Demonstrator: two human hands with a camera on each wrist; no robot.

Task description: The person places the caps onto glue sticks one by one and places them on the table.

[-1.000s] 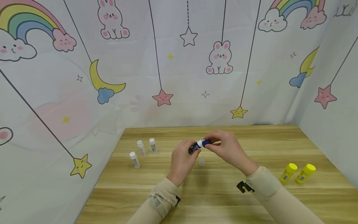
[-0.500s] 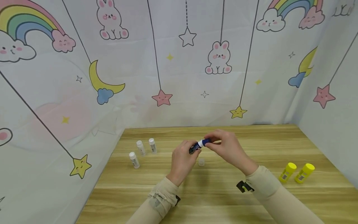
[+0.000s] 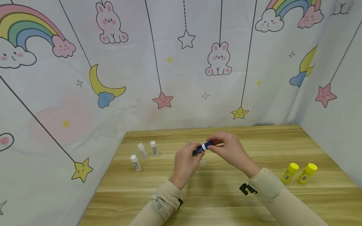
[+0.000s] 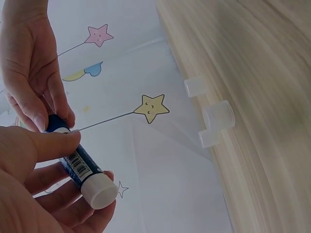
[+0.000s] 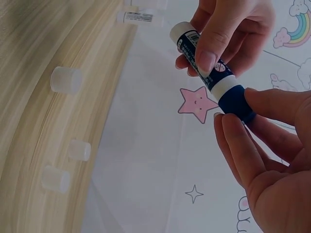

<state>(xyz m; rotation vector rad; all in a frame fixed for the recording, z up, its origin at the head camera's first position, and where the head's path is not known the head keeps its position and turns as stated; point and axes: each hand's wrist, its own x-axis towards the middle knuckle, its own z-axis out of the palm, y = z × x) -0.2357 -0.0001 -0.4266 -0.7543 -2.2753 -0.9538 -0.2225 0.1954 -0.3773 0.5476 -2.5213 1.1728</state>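
A glue stick (image 4: 79, 166) with a dark blue barcoded label and a white base is held in the air above the table, tilted. My left hand (image 3: 186, 161) grips its body between thumb and fingers. At the other end, my right hand (image 3: 227, 150) pinches the blue cap (image 5: 236, 104) with thumb and fingertips. A white band (image 5: 224, 87) shows between label and cap. On the table below stands a small translucent cap (image 3: 203, 164); the right wrist view shows a translucent cap (image 5: 66, 80) and two more beyond it.
Three white glue sticks (image 3: 135, 163) stand upright at the left of the wooden table (image 3: 226, 201). Two yellow glue sticks (image 3: 290, 172) stand at the right. A white patterned curtain (image 3: 135, 62) hangs behind the table's back edge.
Both hands keep their hold on the glue stick and its cap, almost in place. The white band looks slightly narrower. The head view has shifted a little.
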